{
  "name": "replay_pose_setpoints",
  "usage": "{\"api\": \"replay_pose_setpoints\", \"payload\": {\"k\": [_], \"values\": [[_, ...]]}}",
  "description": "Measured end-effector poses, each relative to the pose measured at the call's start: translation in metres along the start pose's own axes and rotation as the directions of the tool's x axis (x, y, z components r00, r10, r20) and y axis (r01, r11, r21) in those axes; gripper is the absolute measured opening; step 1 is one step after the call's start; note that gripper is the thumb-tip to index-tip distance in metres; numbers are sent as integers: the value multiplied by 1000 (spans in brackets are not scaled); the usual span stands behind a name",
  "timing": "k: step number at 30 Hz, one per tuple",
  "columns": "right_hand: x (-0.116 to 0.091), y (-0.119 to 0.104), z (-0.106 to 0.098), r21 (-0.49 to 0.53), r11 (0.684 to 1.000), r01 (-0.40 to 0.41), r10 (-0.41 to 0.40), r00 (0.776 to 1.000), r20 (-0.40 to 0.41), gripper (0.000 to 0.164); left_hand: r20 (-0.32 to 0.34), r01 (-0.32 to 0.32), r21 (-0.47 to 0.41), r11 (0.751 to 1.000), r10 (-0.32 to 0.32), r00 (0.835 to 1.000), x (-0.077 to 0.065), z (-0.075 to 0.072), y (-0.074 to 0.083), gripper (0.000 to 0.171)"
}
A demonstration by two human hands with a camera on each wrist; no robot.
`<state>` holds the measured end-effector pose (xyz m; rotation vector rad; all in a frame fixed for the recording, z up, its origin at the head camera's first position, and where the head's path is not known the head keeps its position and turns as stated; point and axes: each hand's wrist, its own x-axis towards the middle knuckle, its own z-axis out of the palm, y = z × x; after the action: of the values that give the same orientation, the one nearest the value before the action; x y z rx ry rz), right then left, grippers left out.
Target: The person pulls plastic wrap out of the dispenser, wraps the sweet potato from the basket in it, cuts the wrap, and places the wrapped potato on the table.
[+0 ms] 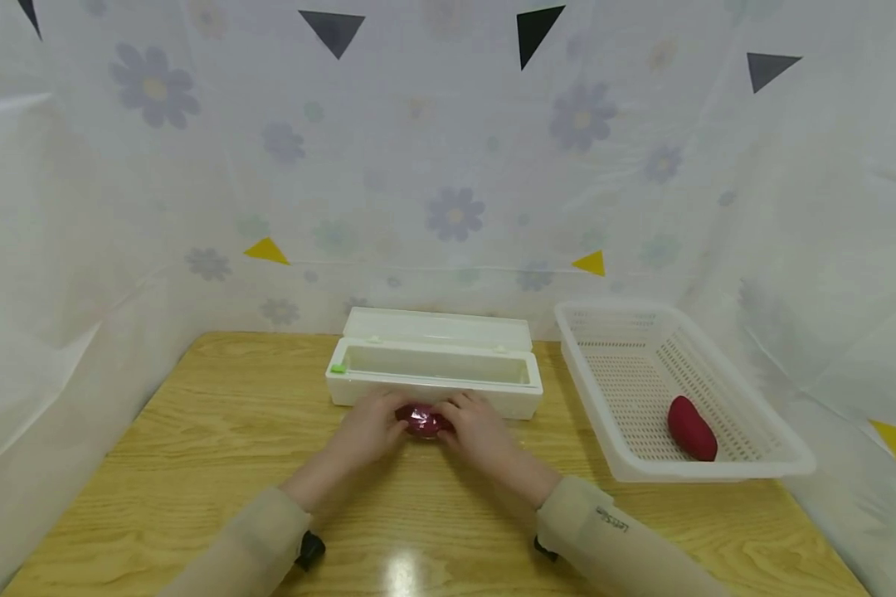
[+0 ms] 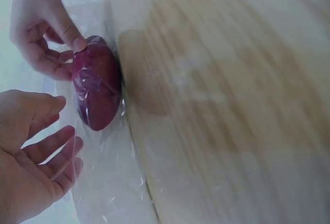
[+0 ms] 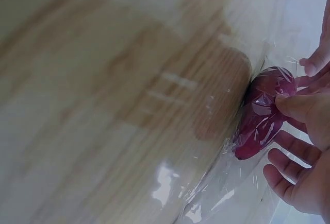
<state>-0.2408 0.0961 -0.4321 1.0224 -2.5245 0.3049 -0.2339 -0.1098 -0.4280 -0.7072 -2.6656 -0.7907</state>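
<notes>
A dark red sweet potato point(image 1: 423, 421), covered in shiny clear cling film point(image 2: 111, 177), lies on the table right before a long white box. My right hand point(image 1: 481, 431) pinches its right end; in the right wrist view the thumb presses on the wrapped side while the other fingers point(image 3: 289, 162) spread apart. At the opposite end is my left hand point(image 1: 373, 423), its fingers loosely bent beside the film in the left wrist view. Loose film spreads out past both ends of the sweet potato.
Behind the hands stands the white box point(image 1: 436, 396), its lid point(image 1: 436, 328) raised and a green piece point(image 1: 338, 369) at its left end. To the right, a white perforated basket point(image 1: 605, 414) holds a second, unwrapped sweet potato point(image 1: 692, 429). A flowered curtain point(image 1: 388, 166) surrounds the wooden table point(image 1: 216, 414).
</notes>
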Motion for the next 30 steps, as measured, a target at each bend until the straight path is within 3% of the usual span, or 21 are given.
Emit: {"api": "replay_pose_setpoints", "payload": {"k": [5, 9, 12, 16, 21, 30], "values": [[1, 0, 0, -12, 1000, -19, 19, 1000, 17, 29, -109, 74, -53, 996, -80, 991, -6, -19, -6, 32], [1, -1, 1, -31, 999, -26, 27, 999, 23, 28, -225, 129, -107, 986, -150, 963, -7, -38, -15, 34], [1, -1, 2, -39, 999, -26, 27, 1000, 15, 28, -251, 181, -159, 971, -217, 943, -8, -48, -27, 40], [2, 0, 3, -50, 999, -20, 20, 1000, 0, 28, -206, 245, -203, 948, -287, 936, -7, -56, -43, 51], [1, 1, 3, -62, 998, -6, 6, 1000, -10, 27, -100, 306, -257, 917, -340, 935, -4, -60, -61, 68], [1, 2, 3, -58, 998, -19, 20, 999, 25, 28, 96, 346, -382, 857, -335, 937, 5, -57, -94, 96]]}}
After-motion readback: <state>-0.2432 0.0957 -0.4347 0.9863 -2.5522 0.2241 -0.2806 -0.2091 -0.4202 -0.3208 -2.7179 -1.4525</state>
